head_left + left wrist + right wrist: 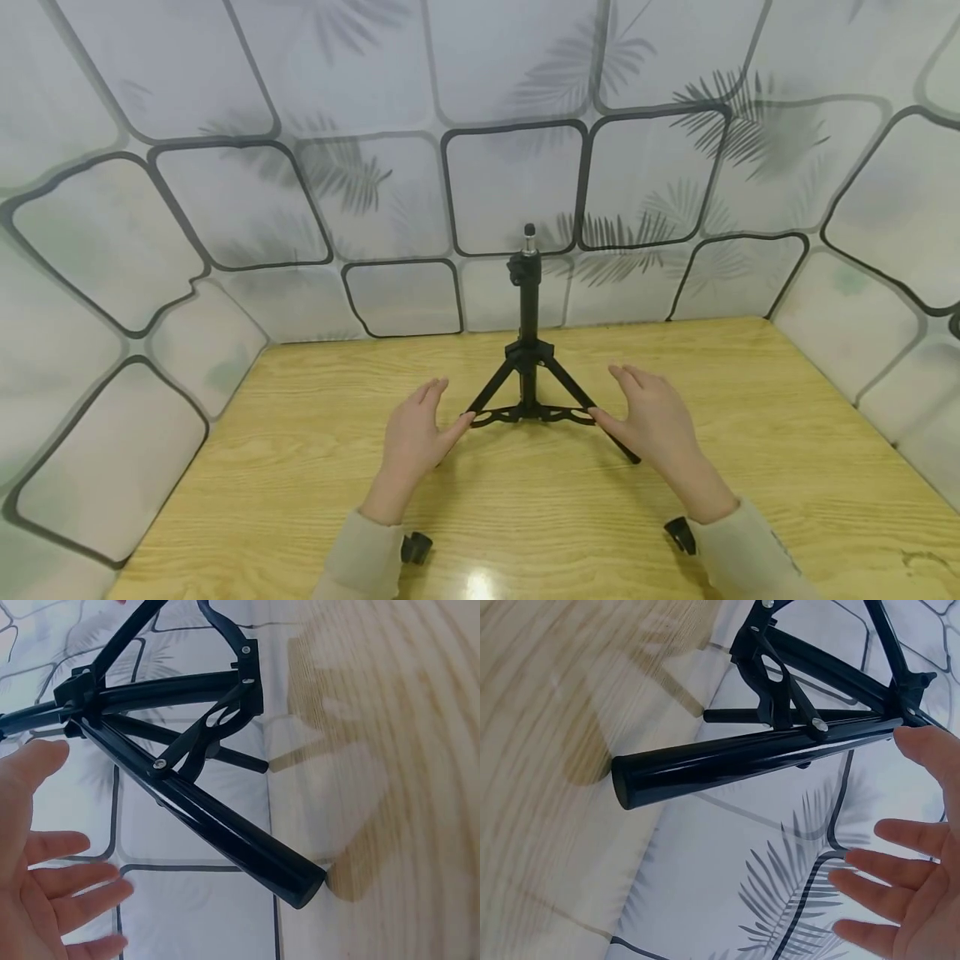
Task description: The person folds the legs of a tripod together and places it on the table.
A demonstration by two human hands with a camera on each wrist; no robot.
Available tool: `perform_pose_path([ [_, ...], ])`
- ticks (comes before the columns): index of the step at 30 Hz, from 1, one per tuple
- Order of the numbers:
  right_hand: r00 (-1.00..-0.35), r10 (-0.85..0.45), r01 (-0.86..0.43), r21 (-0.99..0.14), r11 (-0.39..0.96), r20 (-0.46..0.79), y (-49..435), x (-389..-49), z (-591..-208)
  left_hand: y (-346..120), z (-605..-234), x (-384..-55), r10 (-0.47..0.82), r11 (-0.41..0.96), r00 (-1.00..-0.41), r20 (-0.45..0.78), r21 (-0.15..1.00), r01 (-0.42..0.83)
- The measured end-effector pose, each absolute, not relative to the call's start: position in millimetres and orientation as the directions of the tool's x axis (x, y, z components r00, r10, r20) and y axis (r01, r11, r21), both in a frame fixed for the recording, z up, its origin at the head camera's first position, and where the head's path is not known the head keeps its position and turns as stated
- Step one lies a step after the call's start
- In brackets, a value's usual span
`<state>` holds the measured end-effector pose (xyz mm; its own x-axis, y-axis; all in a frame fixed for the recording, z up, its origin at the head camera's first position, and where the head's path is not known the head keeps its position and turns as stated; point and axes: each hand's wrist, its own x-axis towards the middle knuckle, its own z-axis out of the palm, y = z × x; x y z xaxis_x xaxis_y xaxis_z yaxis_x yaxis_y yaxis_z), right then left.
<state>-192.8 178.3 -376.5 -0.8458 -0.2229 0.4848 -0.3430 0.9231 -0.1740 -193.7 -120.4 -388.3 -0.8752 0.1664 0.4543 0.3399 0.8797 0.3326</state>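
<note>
A small black tripod stand [529, 308] stands upright on the table, its legs spread and a silver-and-black tip on top of its column. My left hand [416, 433] is beside its left leg, fingers spread and holding nothing. On the other side, my right hand [660, 421] is beside the right leg, also with loose, spread fingers. Both thumbs overlap the legs in the head view; whether they touch cannot be told. The left wrist view shows one tubular leg [225, 825] and the brace; the right wrist view shows another leg [697, 769] past the right hand [922, 877].
The wood-grain table [300, 492] carries the stand. Behind it and along both sides rises a pale cloth wall [375, 192] with dark rounded outlines and leaf prints. A small black device sits at the left wrist [416, 547], another at the right wrist [681, 535].
</note>
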Motion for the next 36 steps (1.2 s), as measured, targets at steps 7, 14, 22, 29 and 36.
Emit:
perform_pose_path([
  [7, -0.850, -0.194, -0.357, -0.266, 0.895, 0.490, 178.0, -194.7, -372.3, -122.9, -391.6, -194.9, 0.161, 0.832, -0.892, 0.422, 0.428, 0.353],
  [14, -0.815, -0.170, -0.411, -0.346, 0.843, 0.554, 177.6, -202.9, -353.2, -127.7, -398.1, -198.8, 0.139, 0.758, -0.916, 0.377, 0.554, 0.343],
  [22, -0.761, -0.173, -0.493, -0.385, 0.780, 0.625, 172.0, -209.1, -319.9, -129.4, -403.9, -201.5, 0.146, 0.627, -0.949, 0.279, 0.716, 0.307],
  [29, -0.622, -0.202, -0.621, -0.320, 0.715, 0.756, 166.0, -214.1, -287.1, -130.9, -412.6, -204.8, 0.195, 0.599, -0.949, 0.247, 0.737, 0.314],
  [36, -0.671, -0.202, -0.626, -0.400, 0.670, 0.713, 155.2, -220.6, -261.3, -129.6, -413.7, -206.4, 0.232, 0.628, -0.939, 0.253, 0.699, 0.343],
])
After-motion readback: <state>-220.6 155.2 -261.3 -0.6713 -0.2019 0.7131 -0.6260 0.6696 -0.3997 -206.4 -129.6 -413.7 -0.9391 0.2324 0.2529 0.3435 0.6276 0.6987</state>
